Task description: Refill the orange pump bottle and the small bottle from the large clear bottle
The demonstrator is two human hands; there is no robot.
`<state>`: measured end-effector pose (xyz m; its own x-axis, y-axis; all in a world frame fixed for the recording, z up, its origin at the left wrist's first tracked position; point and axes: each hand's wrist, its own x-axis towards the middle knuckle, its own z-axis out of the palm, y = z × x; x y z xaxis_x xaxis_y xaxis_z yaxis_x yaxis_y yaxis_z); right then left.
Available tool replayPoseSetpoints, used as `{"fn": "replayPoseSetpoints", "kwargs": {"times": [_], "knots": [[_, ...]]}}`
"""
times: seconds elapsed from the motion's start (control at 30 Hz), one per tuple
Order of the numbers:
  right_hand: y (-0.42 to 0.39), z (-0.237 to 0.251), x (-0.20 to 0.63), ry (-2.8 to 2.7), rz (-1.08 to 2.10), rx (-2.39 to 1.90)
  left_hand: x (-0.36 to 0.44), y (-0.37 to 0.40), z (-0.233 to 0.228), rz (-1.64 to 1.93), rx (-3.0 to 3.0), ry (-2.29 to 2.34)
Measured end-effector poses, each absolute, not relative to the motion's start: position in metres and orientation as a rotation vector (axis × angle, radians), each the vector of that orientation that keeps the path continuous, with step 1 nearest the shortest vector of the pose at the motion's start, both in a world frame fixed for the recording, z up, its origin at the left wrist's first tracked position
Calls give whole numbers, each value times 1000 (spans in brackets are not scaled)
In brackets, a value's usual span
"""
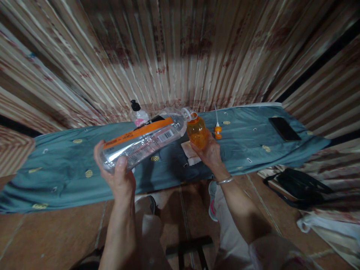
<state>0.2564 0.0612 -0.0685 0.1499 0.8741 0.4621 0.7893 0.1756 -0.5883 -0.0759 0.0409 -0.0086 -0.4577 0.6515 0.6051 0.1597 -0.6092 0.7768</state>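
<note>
Left hand (119, 170) is wrapped around the base of a big clear plastic bottle with an orange-striped label (146, 140), thumb on top, tipping it on its side so the open neck points right and far; right hand (209, 152) is curled round a small round orange translucent bottle (197, 134), holding it upright with its mouth touching or just under the big bottle's neck (hard to tell which, it's a bit blurry). Both bottles are held up over the middle of a long teal cloth with little gold medallions (56, 165) spread on the floor. Only one view here, the head camera, so that's all I've got. Stuff that could go sideways, imo: the small mouth is tiny next to the big neck, so a slight wobble or too steep a tilt would spill onto the cloth and the white folded pad (191, 153) right underneath; the big bottle is gripped only at its base, so it could slip. Count: two bottles in hand, one orange pump top with a white tube (217, 129) lying just right of them, one black-capped dispenser bottle (137, 112) at the far edge, one black phone (284, 128) far right, one black bag (300, 185) on the floor.
</note>
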Motion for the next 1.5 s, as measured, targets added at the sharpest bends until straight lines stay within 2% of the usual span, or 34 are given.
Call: {"fn": "replayPoseSetpoints", "kwargs": {"times": [1.5], "knots": [[62, -71, 255, -1609, 108, -1635, -77, 36, -6, 2094, 1406, 1242]]}}
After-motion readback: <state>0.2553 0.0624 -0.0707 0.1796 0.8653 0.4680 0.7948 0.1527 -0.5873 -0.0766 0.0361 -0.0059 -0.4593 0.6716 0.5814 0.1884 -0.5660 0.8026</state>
